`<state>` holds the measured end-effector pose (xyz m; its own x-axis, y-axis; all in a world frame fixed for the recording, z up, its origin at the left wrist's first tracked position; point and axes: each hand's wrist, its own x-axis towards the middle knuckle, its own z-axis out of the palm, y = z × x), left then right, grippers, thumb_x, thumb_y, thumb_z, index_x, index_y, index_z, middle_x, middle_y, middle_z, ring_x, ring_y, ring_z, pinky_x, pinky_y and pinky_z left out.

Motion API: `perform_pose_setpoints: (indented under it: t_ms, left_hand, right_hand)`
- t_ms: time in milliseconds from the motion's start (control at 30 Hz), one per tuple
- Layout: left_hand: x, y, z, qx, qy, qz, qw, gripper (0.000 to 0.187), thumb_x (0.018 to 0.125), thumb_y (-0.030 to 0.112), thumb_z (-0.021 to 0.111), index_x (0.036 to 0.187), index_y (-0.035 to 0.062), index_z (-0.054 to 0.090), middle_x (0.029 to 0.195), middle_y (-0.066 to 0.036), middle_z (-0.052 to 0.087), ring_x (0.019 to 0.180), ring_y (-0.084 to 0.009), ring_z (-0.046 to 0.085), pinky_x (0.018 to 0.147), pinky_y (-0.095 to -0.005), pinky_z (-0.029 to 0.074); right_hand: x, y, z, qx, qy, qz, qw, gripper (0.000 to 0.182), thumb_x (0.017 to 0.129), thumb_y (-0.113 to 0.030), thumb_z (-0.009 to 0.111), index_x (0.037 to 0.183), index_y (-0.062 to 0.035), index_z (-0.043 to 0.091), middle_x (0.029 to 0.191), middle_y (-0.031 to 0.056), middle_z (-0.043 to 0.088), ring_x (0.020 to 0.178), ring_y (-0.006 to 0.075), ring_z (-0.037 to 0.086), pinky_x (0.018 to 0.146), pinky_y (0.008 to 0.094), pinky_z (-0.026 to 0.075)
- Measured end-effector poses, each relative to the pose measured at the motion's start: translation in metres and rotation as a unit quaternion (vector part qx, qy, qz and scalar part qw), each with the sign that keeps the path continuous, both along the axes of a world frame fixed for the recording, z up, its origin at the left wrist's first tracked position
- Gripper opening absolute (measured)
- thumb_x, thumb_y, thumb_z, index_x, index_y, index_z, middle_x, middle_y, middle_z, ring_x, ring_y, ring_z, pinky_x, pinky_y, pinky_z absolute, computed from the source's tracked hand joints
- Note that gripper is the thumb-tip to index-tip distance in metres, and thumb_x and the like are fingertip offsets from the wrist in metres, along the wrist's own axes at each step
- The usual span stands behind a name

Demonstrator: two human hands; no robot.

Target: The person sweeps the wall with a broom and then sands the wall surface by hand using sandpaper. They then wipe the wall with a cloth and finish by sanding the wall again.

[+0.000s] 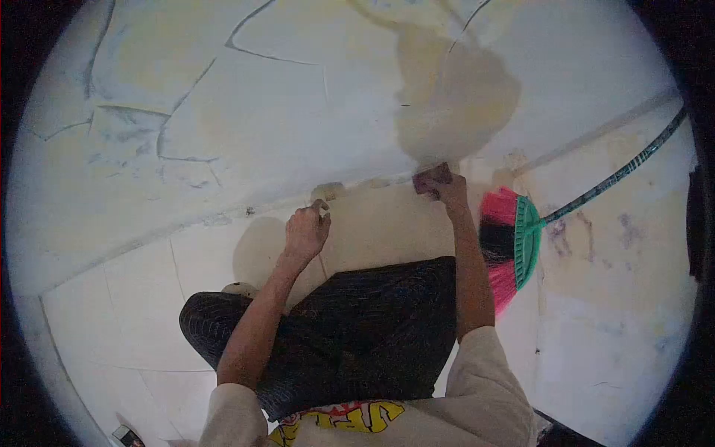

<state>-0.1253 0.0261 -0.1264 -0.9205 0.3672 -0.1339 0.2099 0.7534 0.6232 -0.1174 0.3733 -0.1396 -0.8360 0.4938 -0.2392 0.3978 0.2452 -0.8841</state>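
My right hand [451,192] grips a small dark reddish-brown block [431,179], perhaps a sanding block or sponge; its exact kind does not show. The block is against the bottom of the pale wall [357,97], where wall and floor meet. To the left, my left hand [307,232] hovers near that same seam, its fingers loosely curled, with nothing visible in them. My folded legs in dark trousers [372,320] lie below both hands.
Just right of my right forearm stands a broom [528,242] with pink and black bristles, its handle [622,173] slanting up right. Cracks and stained patches mark the wall. Light tiles [141,320] cover the floor. A small dark-and-white object [128,435] lies at lower left.
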Motion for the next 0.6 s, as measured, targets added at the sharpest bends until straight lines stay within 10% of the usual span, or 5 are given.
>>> perform_pose_setpoints:
  t_ms: [167,233,333,533,600]
  left_hand:
    - [0.000,0.003,-0.004,-0.024,0.004,0.005,1.000,0.019,0.087,0.020,0.060,0.104,0.0097,0.060,0.079,-0.014,0.068,0.077,-0.0315,0.066,0.069,-0.0450,0.050]
    - [0.001,0.001,-0.001,-0.019,0.001,-0.012,1.000,0.022,0.087,0.019,0.059,0.106,0.0067,0.060,0.070,-0.015,0.066,0.075,-0.0340,0.066,0.069,-0.0452,0.052]
    - [0.002,0.000,-0.003,-0.032,0.022,-0.012,0.999,0.023,0.088,0.019,0.059,0.107,0.0062,0.060,0.069,-0.013,0.066,0.076,-0.0328,0.066,0.070,-0.0448,0.053]
    - [0.005,0.001,-0.005,-0.038,0.049,-0.026,0.998,0.027,0.089,0.021,0.058,0.111,0.0053,0.057,0.073,-0.015,0.067,0.076,-0.0331,0.067,0.072,-0.0450,0.053]
    - [0.004,0.002,0.000,-0.046,0.017,-0.027,0.998,0.030,0.089,0.021,0.059,0.114,0.0051,0.055,0.075,-0.015,0.067,0.078,-0.0337,0.066,0.073,-0.0454,0.053]
  right_hand:
    - [-0.002,-0.017,-0.037,0.000,0.015,0.072,0.997,0.037,0.076,-0.024,0.077,0.099,0.0007,0.064,0.084,0.0103,0.066,0.067,0.0212,0.064,0.063,0.0359,0.053]
    - [-0.007,-0.026,-0.071,0.400,0.060,0.051,0.913,0.044,0.074,-0.032,0.078,0.102,-0.0009,0.063,0.088,0.0139,0.065,0.084,0.0300,0.062,0.087,0.0445,0.045]
    - [-0.008,-0.037,-0.090,0.418,0.075,0.009,0.905,0.047,0.075,-0.038,0.075,0.100,-0.0006,0.062,0.088,0.0163,0.062,0.095,0.0351,0.056,0.098,0.0453,0.033]
    - [-0.001,-0.047,0.018,-0.016,-0.021,-0.134,0.991,0.046,0.075,-0.036,0.076,0.097,0.0011,0.061,0.088,0.0146,0.063,0.089,0.0326,0.060,0.085,0.0454,0.043]
    - [0.001,-0.024,-0.029,0.081,-0.034,-0.070,0.994,0.046,0.074,-0.035,0.076,0.097,0.0015,0.061,0.088,0.0145,0.064,0.083,0.0311,0.061,0.079,0.0452,0.046]
